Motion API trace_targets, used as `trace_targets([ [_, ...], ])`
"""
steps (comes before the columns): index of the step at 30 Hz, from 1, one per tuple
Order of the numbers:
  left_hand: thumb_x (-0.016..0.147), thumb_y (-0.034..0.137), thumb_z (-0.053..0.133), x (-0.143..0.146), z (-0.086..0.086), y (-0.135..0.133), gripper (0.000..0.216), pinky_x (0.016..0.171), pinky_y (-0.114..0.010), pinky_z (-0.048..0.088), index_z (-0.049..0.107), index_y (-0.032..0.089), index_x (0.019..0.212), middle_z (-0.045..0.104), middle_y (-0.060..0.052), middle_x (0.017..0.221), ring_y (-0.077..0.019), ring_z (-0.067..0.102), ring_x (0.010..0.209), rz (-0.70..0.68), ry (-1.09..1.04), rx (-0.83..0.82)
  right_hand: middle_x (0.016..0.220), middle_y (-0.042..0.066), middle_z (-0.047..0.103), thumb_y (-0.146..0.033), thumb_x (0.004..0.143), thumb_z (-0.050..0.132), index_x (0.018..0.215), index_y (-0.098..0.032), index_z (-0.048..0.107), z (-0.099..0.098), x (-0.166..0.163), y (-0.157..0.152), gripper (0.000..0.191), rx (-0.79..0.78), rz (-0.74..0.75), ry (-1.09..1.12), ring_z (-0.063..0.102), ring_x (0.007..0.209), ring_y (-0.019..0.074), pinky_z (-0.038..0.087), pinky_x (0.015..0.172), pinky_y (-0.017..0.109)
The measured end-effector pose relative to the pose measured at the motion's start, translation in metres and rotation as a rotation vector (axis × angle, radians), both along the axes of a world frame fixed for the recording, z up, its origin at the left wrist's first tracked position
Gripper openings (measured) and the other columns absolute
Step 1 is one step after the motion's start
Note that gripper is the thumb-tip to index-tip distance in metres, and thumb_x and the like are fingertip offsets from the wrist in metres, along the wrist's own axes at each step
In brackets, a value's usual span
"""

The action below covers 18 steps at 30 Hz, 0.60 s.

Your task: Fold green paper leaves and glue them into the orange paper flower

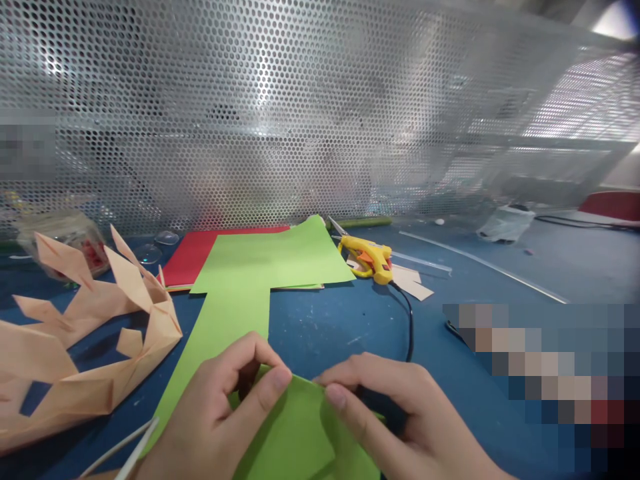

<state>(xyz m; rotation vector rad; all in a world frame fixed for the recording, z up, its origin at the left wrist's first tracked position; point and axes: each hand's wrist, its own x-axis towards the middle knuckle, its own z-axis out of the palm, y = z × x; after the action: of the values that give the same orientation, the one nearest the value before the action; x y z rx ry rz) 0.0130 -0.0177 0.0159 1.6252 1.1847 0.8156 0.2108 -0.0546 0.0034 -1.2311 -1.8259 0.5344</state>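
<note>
A piece of green paper [295, 433] is held up between both hands at the near edge of the view. My left hand [225, 400] pinches its top edge between thumb and index finger. A short way to the right, my right hand [390, 413] pinches the same edge. Under and beyond my left hand lies a long green paper strip [235, 313]. Its far end meets a wider green sheet [270, 260], which rests over a red sheet [200, 257]. The lower part of the held paper runs out of view.
On the left stands a folded peach paper crown [115, 373], with a jar [65, 240] behind it. A yellow glue gun [375, 257] with a black cord lies by scissors [337, 228] and paper scraps [413, 280]. Clear glue sticks [480, 263] lie right. A perforated metal panel [280, 120] closes the back.
</note>
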Motion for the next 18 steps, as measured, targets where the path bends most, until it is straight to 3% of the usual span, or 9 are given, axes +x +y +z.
trace_targets([
  [6,0.083,0.063,0.062,0.0,0.0,0.001,0.048,0.056,-0.024,0.031,0.049,0.022,0.064,0.041,0.007,0.06,-0.013,0.039,0.059,-0.096,-0.026,-0.097,0.067,-0.002,0.074,-0.027,0.091,0.064,0.077,-0.023,0.075,0.0,0.0,0.001,0.019,-0.07,0.055,-0.03,0.066,0.06,0.0114,0.049,0.057,0.02],
  [9,0.085,0.064,0.062,-0.003,-0.007,0.006,0.045,0.053,-0.022,0.031,0.055,0.022,0.072,0.041,0.007,0.061,-0.0119,0.039,0.058,-0.166,-0.049,-0.097,0.064,-0.003,0.071,-0.03,0.091,0.063,0.075,-0.024,0.074,0.0,-0.002,0.003,0.021,-0.13,0.022,0.054,0.063,0.058,0.0119,0.049,0.055,0.02],
  [13,0.082,0.056,0.072,-0.002,-0.014,0.006,0.036,0.061,-0.021,0.046,0.06,0.025,0.094,0.062,0.005,0.075,-0.0142,0.058,0.069,-0.284,-0.206,-0.22,0.07,-0.002,0.071,-0.031,0.093,0.06,0.077,-0.024,0.07,-0.003,-0.003,0.007,0.02,-0.152,-0.031,0.172,0.066,0.066,0.0132,0.053,0.06,0.019],
  [16,0.08,0.043,0.073,0.002,-0.012,0.003,0.035,0.072,-0.027,0.055,0.058,0.026,0.107,0.075,0.001,0.087,-0.0208,0.07,0.083,-0.246,-0.219,-0.246,0.078,-0.001,0.07,-0.032,0.097,0.055,0.09,-0.024,0.067,-0.008,-0.001,0.009,0.015,-0.146,-0.058,0.156,0.067,0.072,0.014,0.055,0.063,0.02],
  [18,0.081,0.038,0.068,0.003,-0.01,0.002,0.049,0.071,-0.028,0.056,0.051,0.027,0.125,0.079,0.001,0.089,-0.0213,0.073,0.082,-0.21,-0.15,-0.207,0.081,-0.001,0.069,-0.028,0.097,0.052,0.103,-0.024,0.064,-0.01,-0.001,0.009,0.014,-0.158,-0.073,0.102,0.066,0.073,0.0144,0.055,0.063,0.022],
])
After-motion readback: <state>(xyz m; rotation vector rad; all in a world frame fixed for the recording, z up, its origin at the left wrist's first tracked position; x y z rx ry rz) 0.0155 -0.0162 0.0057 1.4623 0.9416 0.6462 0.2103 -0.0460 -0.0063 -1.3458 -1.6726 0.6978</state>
